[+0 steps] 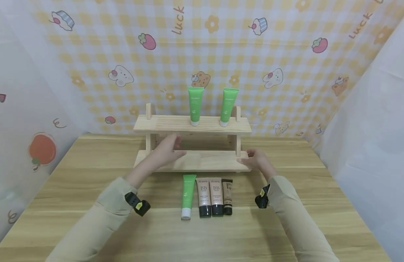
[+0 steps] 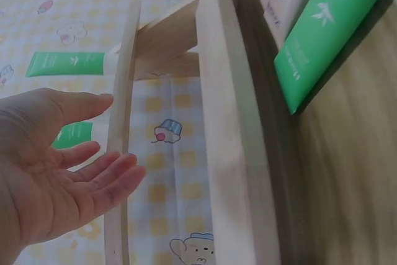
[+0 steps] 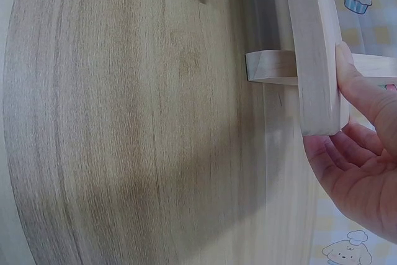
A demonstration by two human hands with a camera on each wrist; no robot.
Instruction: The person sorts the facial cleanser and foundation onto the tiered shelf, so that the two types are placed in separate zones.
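A two-tier wooden shelf [image 1: 202, 165] stands on the table, with two green tubes [image 1: 195, 105] upright on its upper board. My right hand [image 1: 258, 160] grips the right end of the lower board; in the right wrist view the thumb lies on top and the fingers curl underneath. Loosely spread and holding nothing, my left hand [image 2: 68, 166] is in front of the shelf's left part, between the two boards in the head view. Before the shelf lie another green tube [image 1: 187, 196], two pinkish BB cream tubes [image 1: 204, 194] and a smaller brown tube [image 1: 227, 196] in a row.
The wooden table [image 1: 149, 236] runs under everything. Behind it hangs a yellow checked cloth [image 1: 202, 47] with cartoon prints, and white cloth [image 1: 379, 120] closes off the sides. A black wrist camera [image 1: 138, 204] is strapped on each sleeve.
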